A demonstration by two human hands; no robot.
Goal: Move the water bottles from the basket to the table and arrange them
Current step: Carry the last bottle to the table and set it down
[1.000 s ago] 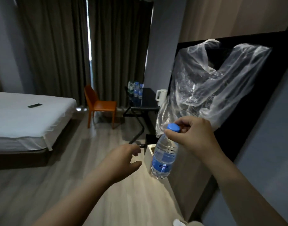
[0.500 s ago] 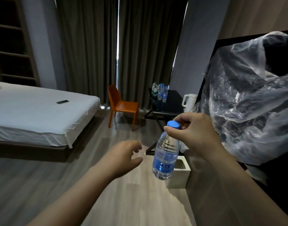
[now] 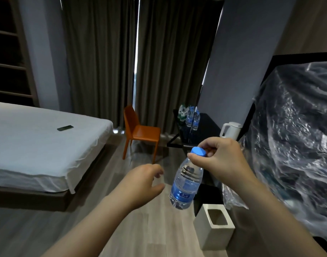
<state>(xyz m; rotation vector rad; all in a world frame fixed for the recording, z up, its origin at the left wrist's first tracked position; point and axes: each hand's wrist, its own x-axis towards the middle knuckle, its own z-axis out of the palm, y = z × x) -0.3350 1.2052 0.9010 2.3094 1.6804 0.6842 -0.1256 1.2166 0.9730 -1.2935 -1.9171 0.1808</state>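
Observation:
My right hand [image 3: 221,160] pinches a clear water bottle [image 3: 186,182] by its blue-capped neck, and the bottle hangs tilted in front of me. Just left of the bottle, my left hand [image 3: 142,184] floats with loosely curled fingers and holds nothing. Far ahead by the curtains stands a black table [image 3: 207,130] with several water bottles [image 3: 191,117] grouped at its far end. No basket is in view.
A white bed [image 3: 38,143] with a dark remote fills the left. An orange chair [image 3: 138,132] stands before the table, and a white kettle [image 3: 231,129] sits on its near end. Crinkled clear plastic [image 3: 292,145] bulks at the right, a white square bin [image 3: 215,225] below it.
The view has swung left and moved forward: the plastic slid to the right edge, the table and chair grew nearer. The bottle stays in my right hand.

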